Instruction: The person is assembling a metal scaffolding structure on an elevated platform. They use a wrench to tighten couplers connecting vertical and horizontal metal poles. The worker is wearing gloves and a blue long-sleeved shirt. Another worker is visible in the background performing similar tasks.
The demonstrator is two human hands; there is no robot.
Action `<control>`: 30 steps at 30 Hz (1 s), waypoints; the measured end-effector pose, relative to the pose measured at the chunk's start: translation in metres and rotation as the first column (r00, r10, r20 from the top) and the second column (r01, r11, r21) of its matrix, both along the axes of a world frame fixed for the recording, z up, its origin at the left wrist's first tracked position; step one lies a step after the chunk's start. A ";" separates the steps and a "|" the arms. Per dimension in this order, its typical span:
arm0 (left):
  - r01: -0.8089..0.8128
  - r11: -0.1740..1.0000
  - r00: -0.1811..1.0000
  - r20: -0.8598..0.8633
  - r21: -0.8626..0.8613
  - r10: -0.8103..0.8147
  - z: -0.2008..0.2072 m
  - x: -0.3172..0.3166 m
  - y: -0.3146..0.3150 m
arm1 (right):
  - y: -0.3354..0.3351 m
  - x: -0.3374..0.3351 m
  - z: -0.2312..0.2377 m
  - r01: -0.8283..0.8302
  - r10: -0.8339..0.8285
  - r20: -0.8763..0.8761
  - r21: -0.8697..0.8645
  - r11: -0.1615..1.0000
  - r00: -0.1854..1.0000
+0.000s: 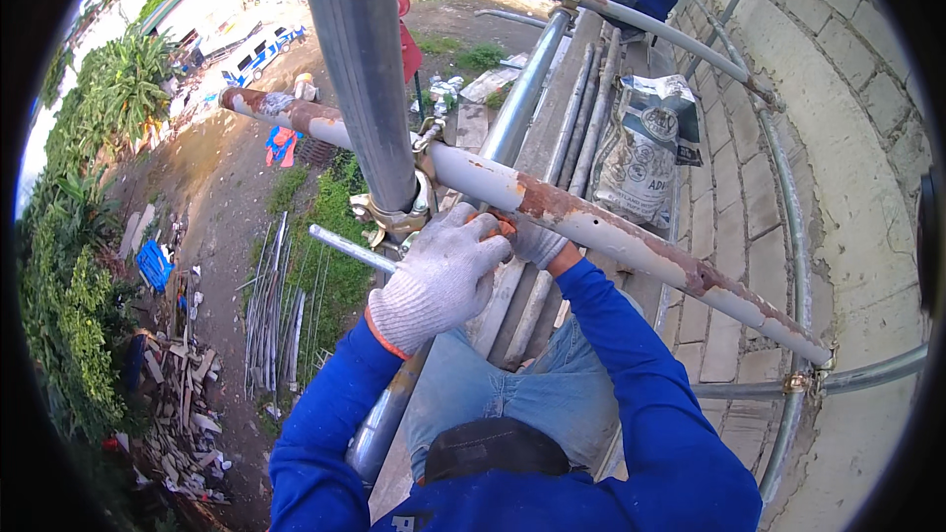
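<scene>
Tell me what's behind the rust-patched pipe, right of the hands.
Beyond the rust-patched pipe: a printed sack, poles on planking to its left, and the block wall to its right. The strip directly behind the pipe is covered; so is anything beneath the sack.

Obstacles: upright pole [360, 79] beyond left hand [443, 261], rust-patched pipe [616, 232] slanting beyond right hand [538, 240]; clear gap between right sleeve [645, 365] and pipe.

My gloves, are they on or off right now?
On: the left hand and right hand both show pale knit covering; at the left wrist, an orange-edged cuff meets the blue sleeve.
</scene>
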State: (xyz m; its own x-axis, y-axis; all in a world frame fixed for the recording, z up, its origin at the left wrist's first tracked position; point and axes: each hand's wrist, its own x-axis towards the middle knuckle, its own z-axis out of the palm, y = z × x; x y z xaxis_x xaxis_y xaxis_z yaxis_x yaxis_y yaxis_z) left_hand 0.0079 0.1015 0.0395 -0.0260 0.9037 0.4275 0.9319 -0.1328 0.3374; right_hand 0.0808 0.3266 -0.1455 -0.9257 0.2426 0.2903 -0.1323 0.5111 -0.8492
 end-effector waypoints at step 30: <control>-0.178 0.888 0.927 -0.231 0.423 0.296 -0.090 0.024 0.075 | -0.169 0.109 0.048 0.276 0.094 0.265 -0.951 -0.141 0.960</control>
